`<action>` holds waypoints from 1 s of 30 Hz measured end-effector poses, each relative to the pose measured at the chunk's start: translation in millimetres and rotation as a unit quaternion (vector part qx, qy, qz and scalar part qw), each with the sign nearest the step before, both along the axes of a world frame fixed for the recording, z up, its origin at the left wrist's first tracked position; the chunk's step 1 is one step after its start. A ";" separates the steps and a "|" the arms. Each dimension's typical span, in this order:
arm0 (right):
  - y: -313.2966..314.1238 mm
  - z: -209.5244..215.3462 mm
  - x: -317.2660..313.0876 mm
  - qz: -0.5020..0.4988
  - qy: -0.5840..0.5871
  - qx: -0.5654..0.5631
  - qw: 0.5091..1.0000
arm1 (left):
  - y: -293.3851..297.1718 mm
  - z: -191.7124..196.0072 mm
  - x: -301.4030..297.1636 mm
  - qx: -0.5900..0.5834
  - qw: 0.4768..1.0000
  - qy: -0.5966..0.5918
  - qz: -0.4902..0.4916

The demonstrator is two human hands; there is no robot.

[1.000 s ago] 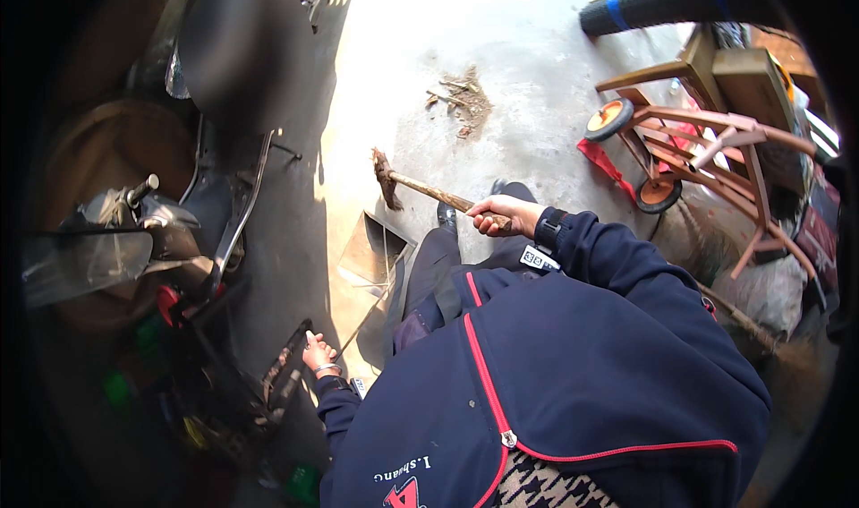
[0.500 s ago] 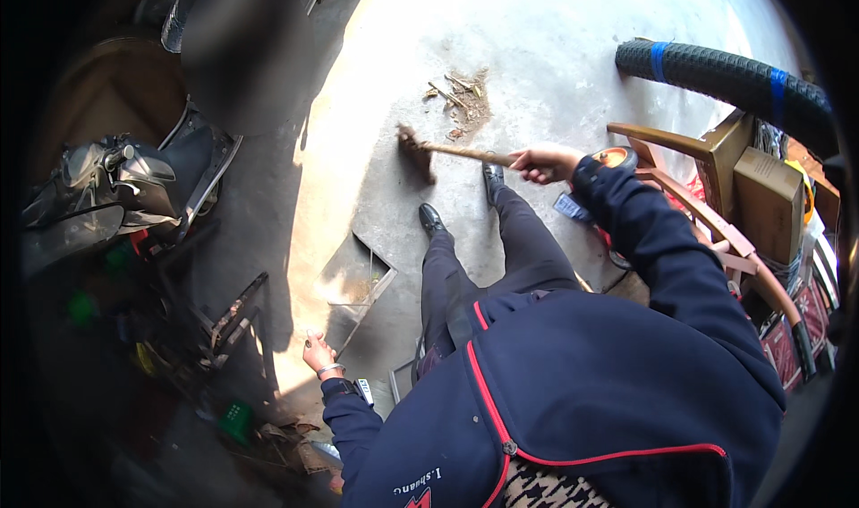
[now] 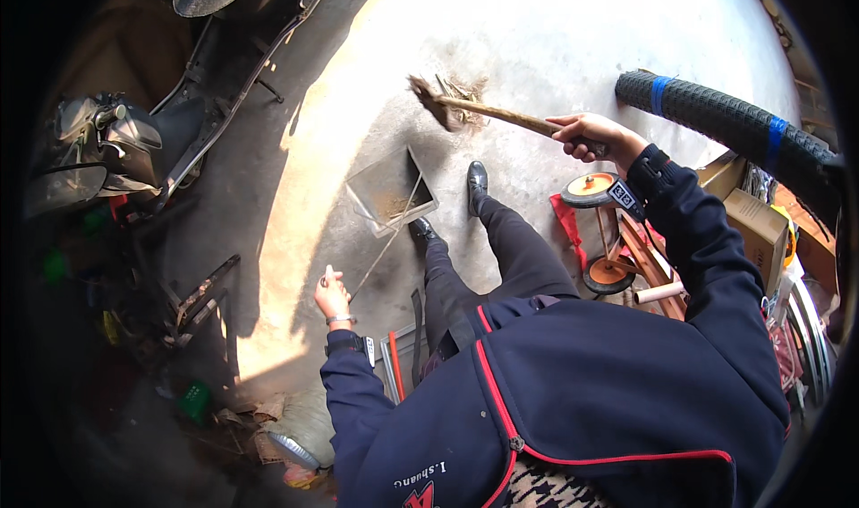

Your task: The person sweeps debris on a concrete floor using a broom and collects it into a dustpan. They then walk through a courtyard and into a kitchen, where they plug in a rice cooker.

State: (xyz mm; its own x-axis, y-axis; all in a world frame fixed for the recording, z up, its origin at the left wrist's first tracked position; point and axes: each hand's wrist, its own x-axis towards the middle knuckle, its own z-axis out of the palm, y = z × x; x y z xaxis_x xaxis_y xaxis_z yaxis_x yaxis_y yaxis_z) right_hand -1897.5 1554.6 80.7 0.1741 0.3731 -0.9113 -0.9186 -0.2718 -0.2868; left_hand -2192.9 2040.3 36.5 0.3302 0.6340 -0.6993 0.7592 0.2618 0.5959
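Note:
My right hand (image 3: 591,136) is closed round the wooden handle of a short broom (image 3: 510,114). The broom's dark, worn head (image 3: 433,103) is at the near left side of a heap of dry debris (image 3: 467,89) with twigs in it, on the concrete floor. Lower left, my left hand (image 3: 332,295) is closed on the end of a thin rod, the handle of a dustpan (image 3: 367,181). That metal pan rests in front of my left shoe, its wide mouth toward the heap, with a little brown dirt inside.
A thick ribbed black tube (image 3: 716,110) with blue bands lies at the right. Below it are orange-hubbed wheels (image 3: 591,186), wooden pieces and a cardboard box (image 3: 753,230). A motorbike (image 3: 116,141) stands at the left, with a metal frame (image 3: 206,302) nearer me. A sack (image 3: 309,427) lies lower left.
The dustpan has moved forward and right, toward the heap, with my left hand. My right hand has gone up and right, and the broom head has moved forward to the debris. My feet have shifted.

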 end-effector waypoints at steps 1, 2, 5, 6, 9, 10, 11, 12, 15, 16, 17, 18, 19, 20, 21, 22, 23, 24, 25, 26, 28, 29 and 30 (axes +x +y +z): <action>2.1 -4.1 1.8 -0.062 0.035 0.058 0.996 | -5.6 -8.3 9.6 0.010 0.999 0.013 -0.027; 6.1 -12.9 3.8 -0.123 0.065 0.096 0.986 | -11.2 -17.9 19.0 -0.001 0.999 0.010 -0.044; 30.8 -65.6 7.5 -0.287 0.194 0.179 0.921 | -31.8 -52.2 46.2 -0.030 0.993 0.019 -0.112; 40.4 -87.1 6.6 -0.302 0.184 0.176 0.918 | -40.1 -63.3 55.3 0.002 0.984 0.027 -0.178; 52.8 -136.9 -6.1 -0.292 0.112 0.155 0.937 | -65.9 -87.2 83.4 0.067 0.935 0.065 -0.341; 48.6 -145.2 -13.8 -0.323 0.122 0.151 0.926 | -73.4 -92.7 92.4 0.085 0.920 0.039 -0.382; 40.4 -149.0 -23.0 -0.399 0.202 0.170 0.878 | -79.7 -97.9 101.0 0.107 0.901 0.020 -0.419; 29.5 -148.7 -33.5 -0.399 0.202 0.153 0.881 | -85.1 -103.1 108.9 0.104 0.894 0.006 -0.436; -4.0 -129.9 -66.6 -0.389 0.181 0.064 0.901 | -97.8 -116.5 129.9 0.116 0.858 -0.002 -0.500; -11.3 -120.8 -76.1 -0.405 0.191 0.076 0.891 | -101.3 -120.0 136.0 0.113 0.854 0.006 -0.507; -15.7 -111.5 -83.9 -0.427 0.207 0.075 0.877 | -104.4 -123.2 141.8 0.112 0.850 0.021 -0.515; -17.5 -102.2 -89.8 -0.427 0.222 0.070 0.874 | -107.1 -126.1 147.5 0.111 0.842 -0.007 -0.529; -17.4 -92.9 -93.7 -0.435 0.233 0.066 0.867 | -109.5 -128.9 153.0 0.099 0.842 0.009 -0.530; -16.5 -83.6 -96.0 -0.426 0.222 0.067 0.874 | -111.4 -131.8 158.3 0.108 0.832 -0.007 -0.544; -15.9 -74.4 -96.7 -0.453 0.261 0.110 0.845 | -113.1 -135.0 163.5 0.102 0.829 -0.010 -0.550; -16.5 -65.2 -96.1 -0.478 0.243 0.105 0.837 | -114.7 -138.6 168.6 0.105 0.823 -0.011 -0.558; -18.6 -56.1 -94.5 -0.489 0.241 0.171 0.821 | -116.2 -142.9 173.5 0.108 0.809 0.002 -0.577; -22.3 -47.1 -92.2 -0.498 0.241 0.179 0.813 | -117.9 -147.8 178.0 0.111 0.797 -0.002 -0.594; -27.1 -38.4 -89.2 -0.503 0.232 0.154 0.818 | -119.9 -153.2 182.3 0.111 0.793 0.003 -0.599; -32.3 -29.8 -85.4 -0.494 0.225 0.151 0.826 | -122.1 -158.8 186.4 0.124 0.784 0.000 -0.609; -40.4 -14.2 -74.1 -0.470 0.164 0.101 0.861 | -126.5 -168.0 194.3 0.139 0.775 0.007 -0.617; -42.3 -8.6 -66.2 -0.458 0.155 0.016 0.875 | -128.2 -170.9 198.6 0.147 0.766 0.012 -0.626; -42.8 -5.4 -56.7 -0.363 0.055 0.003 0.930 | -129.3 -172.6 203.3 0.155 0.757 0.017 -0.635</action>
State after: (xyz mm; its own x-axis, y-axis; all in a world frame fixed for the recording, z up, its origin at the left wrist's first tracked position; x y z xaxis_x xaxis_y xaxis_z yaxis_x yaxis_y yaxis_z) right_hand -1954.2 1511.8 75.3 0.2874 0.1983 -0.9371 -0.8833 0.4332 -0.1793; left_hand -1989.7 1911.0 -136.1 0.7956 -0.0439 -0.6042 0.2980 -0.8400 0.4534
